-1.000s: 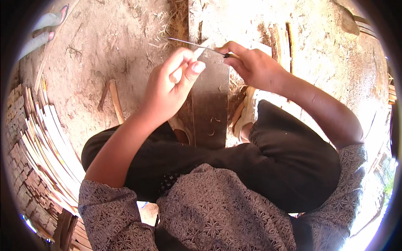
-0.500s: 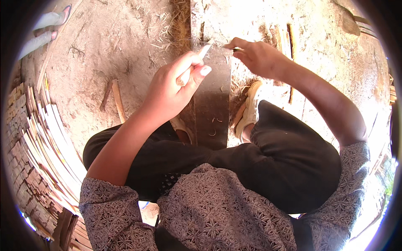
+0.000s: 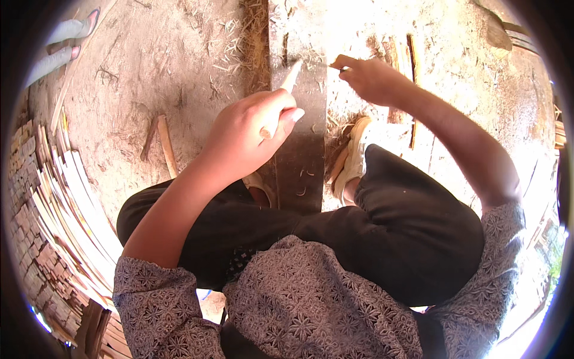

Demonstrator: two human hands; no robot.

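Observation:
My left hand [image 3: 248, 128] is closed round a pale wooden stick [image 3: 291, 78]. The stick's narrowed tip points away from me, and its blunt end shows below my thumb. Across from it, my right hand [image 3: 373, 81] has its fingers curled round a knife [image 3: 323, 63]. Only a thin, faint bit of the blade shows near the stick's tip; the handle is hidden in my fingers. Glare makes it unclear whether blade and stick touch. Both hands are over a dark wooden plank [image 3: 302, 161] that runs away from me between my feet.
Wood shavings [image 3: 257, 48] lie along the plank's far left side. Two short wood pieces [image 3: 166, 143] are on the ground at left. A heap of split sticks [image 3: 75, 191] lines the left edge. At far left, another person's legs [image 3: 57, 57] show. Strong sunlight washes out the right side.
My left hand has tilted and come slightly down, with the stick's tip staying near the same place. My right hand has shifted a little to the right.

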